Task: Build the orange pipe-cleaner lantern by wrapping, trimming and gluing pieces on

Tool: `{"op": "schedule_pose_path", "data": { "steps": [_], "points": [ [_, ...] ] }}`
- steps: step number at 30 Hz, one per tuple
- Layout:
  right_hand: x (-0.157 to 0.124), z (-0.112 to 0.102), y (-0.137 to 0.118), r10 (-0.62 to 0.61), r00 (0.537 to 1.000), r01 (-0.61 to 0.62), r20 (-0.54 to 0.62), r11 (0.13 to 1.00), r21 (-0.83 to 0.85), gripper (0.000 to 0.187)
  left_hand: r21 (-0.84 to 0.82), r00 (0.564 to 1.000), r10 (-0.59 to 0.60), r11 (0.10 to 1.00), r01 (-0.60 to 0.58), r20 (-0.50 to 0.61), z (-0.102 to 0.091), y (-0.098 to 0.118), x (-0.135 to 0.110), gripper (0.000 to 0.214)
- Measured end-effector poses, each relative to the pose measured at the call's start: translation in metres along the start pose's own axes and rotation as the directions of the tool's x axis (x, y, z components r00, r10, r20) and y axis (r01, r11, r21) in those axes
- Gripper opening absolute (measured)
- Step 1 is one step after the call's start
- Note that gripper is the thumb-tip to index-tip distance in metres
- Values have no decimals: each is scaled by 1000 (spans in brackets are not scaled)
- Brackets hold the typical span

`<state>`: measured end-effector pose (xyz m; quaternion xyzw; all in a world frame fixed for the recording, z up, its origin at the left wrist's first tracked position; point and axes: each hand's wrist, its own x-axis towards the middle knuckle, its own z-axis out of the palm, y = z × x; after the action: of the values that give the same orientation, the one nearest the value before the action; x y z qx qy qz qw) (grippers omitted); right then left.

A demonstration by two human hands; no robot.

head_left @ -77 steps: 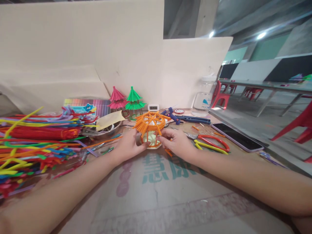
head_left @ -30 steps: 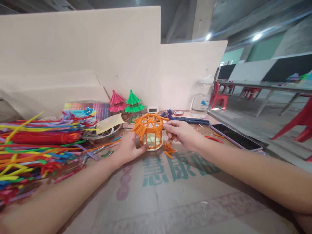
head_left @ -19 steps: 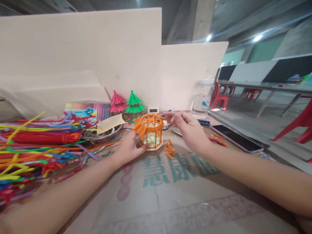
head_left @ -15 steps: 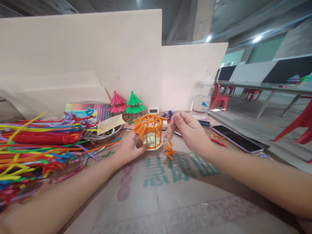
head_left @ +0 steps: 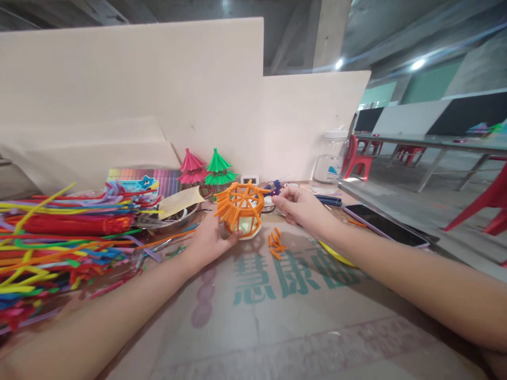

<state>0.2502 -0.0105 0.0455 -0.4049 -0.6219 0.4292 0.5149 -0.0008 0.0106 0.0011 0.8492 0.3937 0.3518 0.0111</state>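
Note:
An orange pipe-cleaner pavilion point(head_left: 241, 208) with a spoked roof sits tilted at the middle of the cardboard-covered table point(head_left: 277, 316). My left hand point(head_left: 209, 238) grips its base from the left and tips it. To its right, my right hand point(head_left: 301, 207) has its fingers pinched together close to the roof's edge; what they hold is too small to name. Several short orange pipe-cleaner pieces point(head_left: 275, 244) lie just right of the pavilion.
A big pile of coloured pipe cleaners point(head_left: 59, 232) fills the left. Pink point(head_left: 191, 164) and green point(head_left: 218, 168) pavilions stand behind. A phone point(head_left: 385, 225), a blue glue gun point(head_left: 328, 200), a clear jar point(head_left: 331, 161) and a yellow-handled tool point(head_left: 335, 255) lie to the right.
My right hand let go of the pavilion's base, rose and came to pinch at the roof's edge. My left hand has tipped the pavilion off its flat stand. The head camera rose slightly.

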Motion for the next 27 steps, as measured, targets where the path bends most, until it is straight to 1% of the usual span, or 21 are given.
{"op": "schedule_pose_path", "data": {
  "steps": [3,6,10,14,18,21,24,27],
  "points": [
    [-1,-1,-8,-55,998,56,35,998,-26,32,-9,999,39,999,-39,1,-1,1,0,46],
    [-3,-2,-16,-78,996,81,48,994,-74,27,30,999,53,998,-53,-7,-2,3,1,47],
    [-2,-3,-18,-61,998,65,35,988,-141,21,61,998,69,996,-68,-4,-4,4,1,39],
    [-2,-3,-18,-50,999,47,-10,986,-160,25,71,996,88,994,-86,-13,-5,5,0,39],
    [-6,-3,-27,-130,991,125,-13,972,-201,25,105,992,128,986,-126,-21,-5,6,1,47],
    [-5,-8,-33,-192,981,176,-31,943,-282,21,142,989,150,979,-148,-2,-5,6,1,45],
    [3,-19,-28,-182,982,152,-59,930,-334,22,172,981,191,966,-192,25,-6,5,-1,38],
    [10,-27,-22,-144,984,103,-103,939,-327,25,177,972,232,955,-236,44,-6,3,-3,36]
  ]
}}
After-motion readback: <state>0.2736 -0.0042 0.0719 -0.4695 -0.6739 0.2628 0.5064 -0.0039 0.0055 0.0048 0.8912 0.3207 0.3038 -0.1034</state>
